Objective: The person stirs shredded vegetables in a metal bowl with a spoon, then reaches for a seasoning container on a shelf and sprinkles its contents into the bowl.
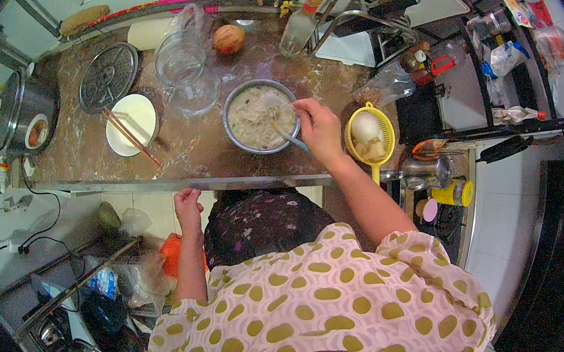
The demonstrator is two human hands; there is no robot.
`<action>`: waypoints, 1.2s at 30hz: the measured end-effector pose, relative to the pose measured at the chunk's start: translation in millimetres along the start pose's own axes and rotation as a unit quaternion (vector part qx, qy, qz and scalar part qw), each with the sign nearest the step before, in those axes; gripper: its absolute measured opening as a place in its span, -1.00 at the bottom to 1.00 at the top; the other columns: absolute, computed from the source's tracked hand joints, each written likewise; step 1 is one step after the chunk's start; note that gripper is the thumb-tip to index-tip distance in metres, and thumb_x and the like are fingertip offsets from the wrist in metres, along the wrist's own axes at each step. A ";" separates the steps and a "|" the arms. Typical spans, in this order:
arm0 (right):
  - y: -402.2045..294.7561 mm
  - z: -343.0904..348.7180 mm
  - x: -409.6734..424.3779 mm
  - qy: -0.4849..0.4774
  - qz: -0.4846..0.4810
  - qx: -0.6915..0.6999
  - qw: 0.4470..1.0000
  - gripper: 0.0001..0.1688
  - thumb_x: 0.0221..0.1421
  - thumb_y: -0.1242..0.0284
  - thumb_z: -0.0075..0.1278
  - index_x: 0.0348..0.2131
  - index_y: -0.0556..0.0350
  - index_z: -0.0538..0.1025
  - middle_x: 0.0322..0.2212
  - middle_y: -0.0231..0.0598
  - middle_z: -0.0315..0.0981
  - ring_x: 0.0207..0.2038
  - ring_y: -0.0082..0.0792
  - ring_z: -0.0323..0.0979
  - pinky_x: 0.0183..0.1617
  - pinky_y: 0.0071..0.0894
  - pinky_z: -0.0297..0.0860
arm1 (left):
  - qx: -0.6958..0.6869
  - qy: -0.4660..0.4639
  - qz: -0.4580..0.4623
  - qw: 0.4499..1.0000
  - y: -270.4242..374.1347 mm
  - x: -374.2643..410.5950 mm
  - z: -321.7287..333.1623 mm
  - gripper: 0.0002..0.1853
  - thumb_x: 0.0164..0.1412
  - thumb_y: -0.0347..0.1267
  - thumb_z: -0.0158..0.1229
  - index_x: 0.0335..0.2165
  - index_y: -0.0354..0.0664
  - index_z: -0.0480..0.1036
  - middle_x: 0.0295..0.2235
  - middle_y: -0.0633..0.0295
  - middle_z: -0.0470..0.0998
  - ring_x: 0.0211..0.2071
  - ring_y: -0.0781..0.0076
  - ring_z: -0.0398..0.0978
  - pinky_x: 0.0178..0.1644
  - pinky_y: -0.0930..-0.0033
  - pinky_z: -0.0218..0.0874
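Observation:
A round metal bowl [227, 125] of thick, pale, lumpy mixture [252, 119] with green and dark bits stands on the counter in front of me. My right hand [319, 127] is at its right rim, fingertips pinched on a pale utensil [280, 104] whose end is over the mixture; its exact shape is blurred. A second utensil with a light blue handle [294, 139] leans out of the bowl, partly behind that hand. My left hand [189, 207] hangs just before the counter's front edge, fingers curled and holding nothing.
Chopsticks [130, 137] lie across a white bowl [142, 113] at left. Close to my right wrist is a yellow strainer [388, 132] holding an egg [365, 126]. Clear plastic containers [179, 65], a glass bottle [299, 30] and a reddish fruit [229, 39] stand behind the bowl.

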State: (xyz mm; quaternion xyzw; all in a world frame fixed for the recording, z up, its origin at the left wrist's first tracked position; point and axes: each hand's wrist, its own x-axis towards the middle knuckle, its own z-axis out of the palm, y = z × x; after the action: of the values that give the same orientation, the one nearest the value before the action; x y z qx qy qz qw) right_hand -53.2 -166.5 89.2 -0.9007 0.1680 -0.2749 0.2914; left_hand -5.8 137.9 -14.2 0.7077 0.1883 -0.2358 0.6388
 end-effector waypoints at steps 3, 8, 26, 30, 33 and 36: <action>0.0 -7.7 -0.1 0.002 -0.115 -0.058 0.992 -0.81 -0.18 0.65 -0.07 -0.43 0.15 0.46 -0.52 -0.21 0.44 -0.48 -0.29 0.40 -0.41 -0.37 0.28 | 0.005 -0.003 -0.004 1.000 0.6 -3.3 -0.3 -0.74 -0.03 -0.34 0.05 -0.32 -0.17 0.25 -0.46 0.30 0.40 -0.64 0.63 0.21 -0.55 0.59 0.11; -2.1 -17.1 -3.1 -0.001 -0.207 -0.071 0.976 -0.72 -0.26 0.68 -0.08 -0.41 0.11 0.47 -0.52 -0.24 0.44 -0.50 -0.26 0.38 -0.35 -0.37 0.25 | -0.006 -0.012 0.004 1.000 2.2 -8.2 -0.1 -0.76 -0.02 -0.36 0.03 -0.34 -0.18 0.25 -0.45 0.29 0.40 -0.63 0.63 0.21 -0.55 0.59 0.10; 24.7 -162.6 -3.0 0.297 0.145 0.281 0.901 -0.86 0.01 0.55 -0.11 -0.37 0.26 0.40 -0.47 -0.27 0.46 -0.49 -0.62 0.37 -0.38 -0.66 0.30 | 0.055 -0.066 0.081 0.993 5.9 -10.5 38.4 -0.76 -0.01 -0.38 0.07 -0.33 -0.16 0.24 -0.40 0.33 0.29 -0.50 0.61 0.24 -0.53 0.60 0.12; 54.4 -263.2 3.8 0.430 0.081 0.076 0.896 -0.82 0.03 0.46 -0.11 -0.41 0.24 0.42 -0.52 -0.28 0.46 -0.52 -0.57 0.38 -0.42 -0.60 0.30 | 0.079 -0.097 0.113 0.986 10.9 -13.8 58.5 -0.79 -0.01 -0.38 0.06 -0.36 -0.13 0.24 -0.42 0.35 0.28 -0.48 0.61 0.25 -0.54 0.60 0.10; 56.9 -344.1 17.2 0.466 0.025 -0.237 0.852 -0.85 -0.02 0.41 -0.08 -0.43 0.09 0.45 -0.59 -0.18 0.45 -0.56 -0.31 0.41 -0.45 -0.40 0.30 | 0.087 -0.130 0.125 0.980 7.3 -12.6 69.5 -0.80 0.00 -0.37 0.05 -0.37 -0.13 0.23 -0.43 0.34 0.29 -0.49 0.60 0.26 -0.56 0.61 0.09; 52.1 -397.0 43.8 0.382 -0.014 -0.430 0.818 -0.90 -0.09 0.42 -0.08 -0.52 0.04 0.43 -0.65 -0.15 0.41 -0.55 -0.13 0.39 -0.44 -0.22 0.27 | 0.083 -0.142 0.113 0.980 0.1 -10.5 72.5 -0.80 0.00 -0.37 0.05 -0.38 -0.13 0.22 -0.45 0.34 0.30 -0.52 0.60 0.26 -0.58 0.61 0.08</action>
State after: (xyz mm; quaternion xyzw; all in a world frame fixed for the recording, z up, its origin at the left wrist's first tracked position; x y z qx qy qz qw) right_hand -261.4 -398.9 344.1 -0.7596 0.3542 -0.5005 -0.2167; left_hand -21.1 66.2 -13.4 0.7343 -0.0058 -0.2747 0.6208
